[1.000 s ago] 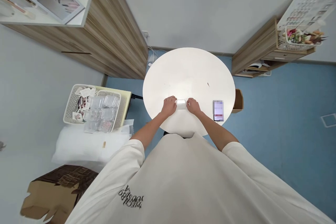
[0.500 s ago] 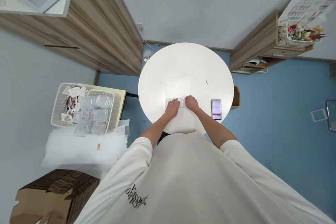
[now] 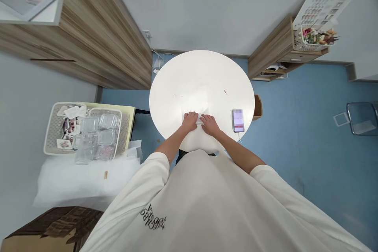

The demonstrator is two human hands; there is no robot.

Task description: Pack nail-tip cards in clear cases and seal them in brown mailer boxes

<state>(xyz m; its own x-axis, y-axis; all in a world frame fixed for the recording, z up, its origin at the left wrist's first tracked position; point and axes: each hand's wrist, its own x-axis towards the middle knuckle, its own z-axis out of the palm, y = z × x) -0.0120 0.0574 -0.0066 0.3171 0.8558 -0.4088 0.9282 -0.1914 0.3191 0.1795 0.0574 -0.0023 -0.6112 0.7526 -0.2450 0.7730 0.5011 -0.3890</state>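
A thin, whitish, translucent packing sheet (image 3: 204, 111) lies near the front of the round white table (image 3: 177, 75), hard to make out against it. My left hand (image 3: 189, 121) is curled over the left part of the folded sheet, a ring on one finger. Close beside it, my right hand (image 3: 209, 125) grips the right part with bent fingers. A small white folded portion shows between the two hands. Whatever may lie inside the folds is hidden. To the right of my right hand lies a phone (image 3: 238, 121) with its screen lit.
At left, white baskets (image 3: 49, 141) hold clear plastic boxes (image 3: 106, 137) and printed cards. Below them lies a stack of white packing sheets (image 3: 85, 177), with a cardboard box (image 3: 41, 240) nearer me. A brown bin (image 3: 258, 107) stands right of the table; wooden cabinets (image 3: 118, 35) stand behind.
My right hand has moved in closer to my left, both over the sheet. A corner of the sheet now stands up beyond my fingers. The view has shifted slightly to the right.
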